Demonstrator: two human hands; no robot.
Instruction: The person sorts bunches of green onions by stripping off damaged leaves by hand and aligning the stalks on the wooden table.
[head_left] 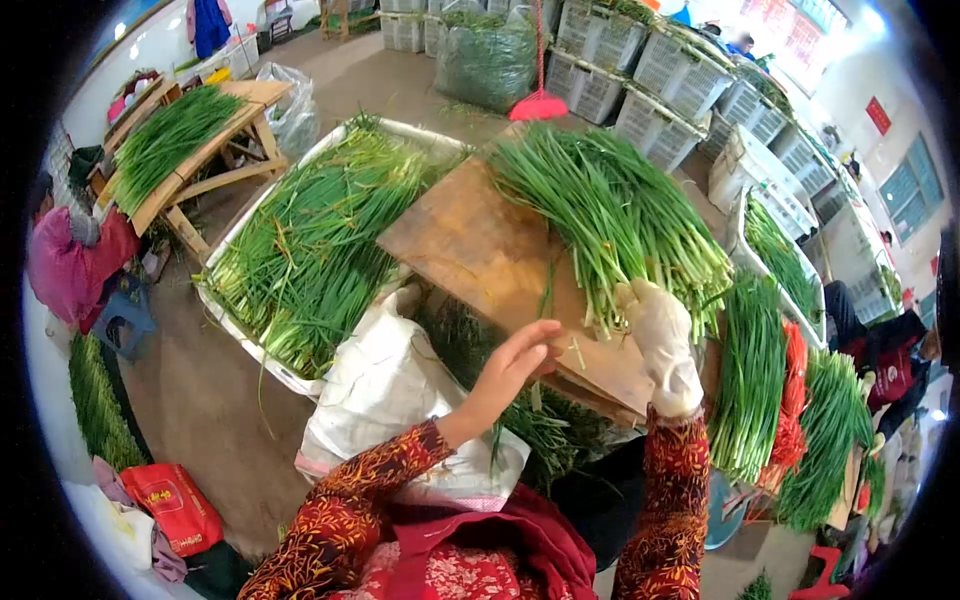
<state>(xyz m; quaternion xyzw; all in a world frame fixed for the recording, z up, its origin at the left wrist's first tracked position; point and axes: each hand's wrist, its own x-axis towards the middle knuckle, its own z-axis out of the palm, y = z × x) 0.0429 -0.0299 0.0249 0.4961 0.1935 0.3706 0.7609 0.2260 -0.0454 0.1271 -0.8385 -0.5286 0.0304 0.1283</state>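
A large bunch of garlic chives (610,205) lies on a brown wooden board (480,240) in front of me, its pale cut ends pointing toward me. My right hand (662,345), in a whitish glove, is at those stem ends with its fingers closed on some of them; the fingertips are partly hidden. My left hand (510,370), bare, is over the board's near edge with its fingers loosely bent and apart. Just beyond its fingertips a single green blade (548,290) lies on the board. A short pale stem piece lies beside that hand.
Left of the board stands a white crate (235,325) heaped with chives; a white woven sack (370,385) is nearer me. More chives (750,375) and red ties (790,400) are at right. Stacked crates (655,85) line the back. Other people sit at both sides.
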